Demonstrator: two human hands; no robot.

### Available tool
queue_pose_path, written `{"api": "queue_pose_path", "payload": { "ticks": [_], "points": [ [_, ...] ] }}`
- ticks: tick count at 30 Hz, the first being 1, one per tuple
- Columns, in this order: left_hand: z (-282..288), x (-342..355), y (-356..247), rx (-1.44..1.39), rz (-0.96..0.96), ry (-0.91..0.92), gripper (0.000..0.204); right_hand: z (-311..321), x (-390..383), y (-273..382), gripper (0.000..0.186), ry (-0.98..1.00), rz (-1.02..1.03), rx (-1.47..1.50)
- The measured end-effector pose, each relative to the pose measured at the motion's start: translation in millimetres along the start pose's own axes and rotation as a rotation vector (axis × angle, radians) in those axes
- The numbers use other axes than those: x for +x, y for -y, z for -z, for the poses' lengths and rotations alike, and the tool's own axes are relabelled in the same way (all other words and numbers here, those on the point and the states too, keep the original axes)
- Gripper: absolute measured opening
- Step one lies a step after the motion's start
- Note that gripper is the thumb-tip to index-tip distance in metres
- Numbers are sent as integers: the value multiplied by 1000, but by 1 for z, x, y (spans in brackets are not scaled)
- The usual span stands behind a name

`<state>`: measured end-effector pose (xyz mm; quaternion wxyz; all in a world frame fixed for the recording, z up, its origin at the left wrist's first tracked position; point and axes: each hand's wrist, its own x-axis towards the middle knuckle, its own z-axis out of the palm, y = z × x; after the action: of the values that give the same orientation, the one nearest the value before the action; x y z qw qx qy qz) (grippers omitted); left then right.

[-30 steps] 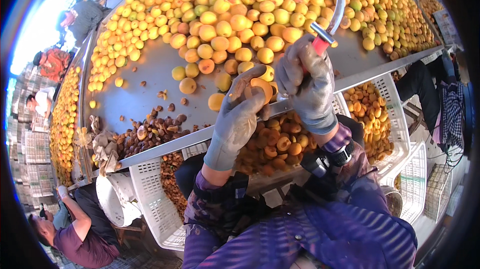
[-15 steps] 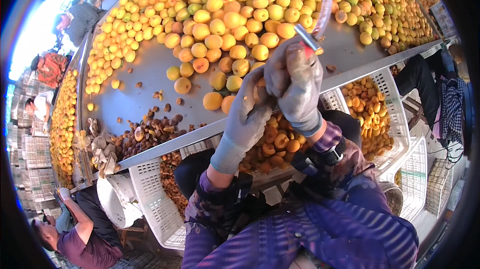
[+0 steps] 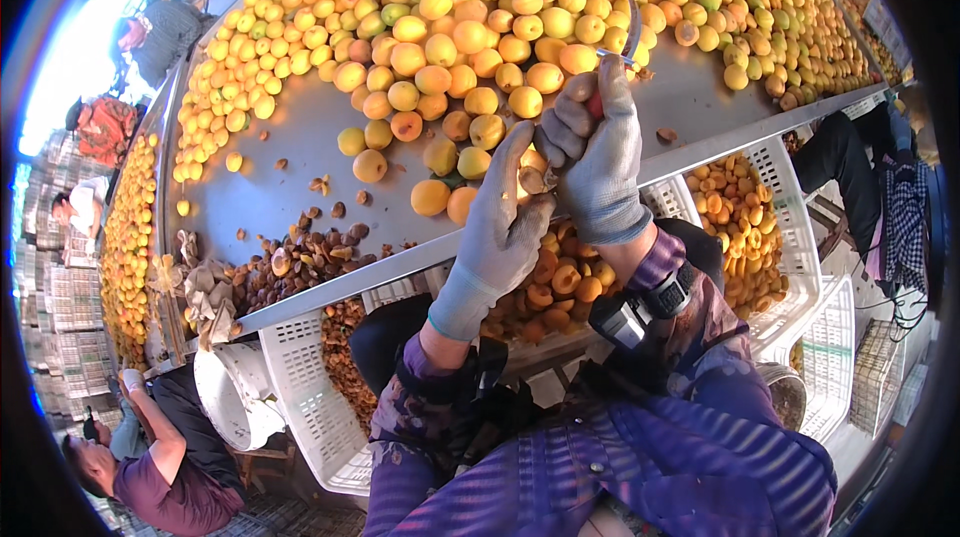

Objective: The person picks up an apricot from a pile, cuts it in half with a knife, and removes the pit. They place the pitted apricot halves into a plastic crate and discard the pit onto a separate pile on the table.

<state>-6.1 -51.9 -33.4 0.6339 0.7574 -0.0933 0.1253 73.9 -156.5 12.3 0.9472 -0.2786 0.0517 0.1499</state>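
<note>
My left hand (image 3: 492,229), in a grey-white glove, is closed around an apricot (image 3: 524,183), mostly hidden by the fingers. A brown, pit-like piece (image 3: 540,180) shows at the fruit, where the fingers of both hands meet. My right hand (image 3: 608,162), gloved too, grips a small curved knife (image 3: 634,29) by its red handle, with the blade pointing up and away from me. Both hands are above the near edge of a metal table (image 3: 685,87). Whole yellow apricots (image 3: 470,35) lie heaped beyond them.
Brown pits (image 3: 290,267) are piled at the table's near left. Below the edge stand white crates (image 3: 310,417), one holding apricot halves (image 3: 735,227), others below my hands (image 3: 560,282). A white bucket (image 3: 225,402) is at left. Co-workers (image 3: 175,477) sit on the left side.
My right hand has turned, so the knife blade has swung and now stands farther from the fruit. The hands have opened slightly apart, and the brown piece has come into view.
</note>
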Motion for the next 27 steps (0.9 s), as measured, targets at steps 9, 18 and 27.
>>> {"api": "queue_pose_path", "payload": {
  "ticks": [9,18,27],
  "points": [
    [-9,3,-10,-221,133,-115,47,6,13,-7,40,-38,-70,188],
    [27,-2,-2,-1012,324,-447,47,27,21,9,41,27,-27,119],
    [30,-6,-17,85,-23,-190,33,29,20,5,40,68,-27,49]
  ]
}}
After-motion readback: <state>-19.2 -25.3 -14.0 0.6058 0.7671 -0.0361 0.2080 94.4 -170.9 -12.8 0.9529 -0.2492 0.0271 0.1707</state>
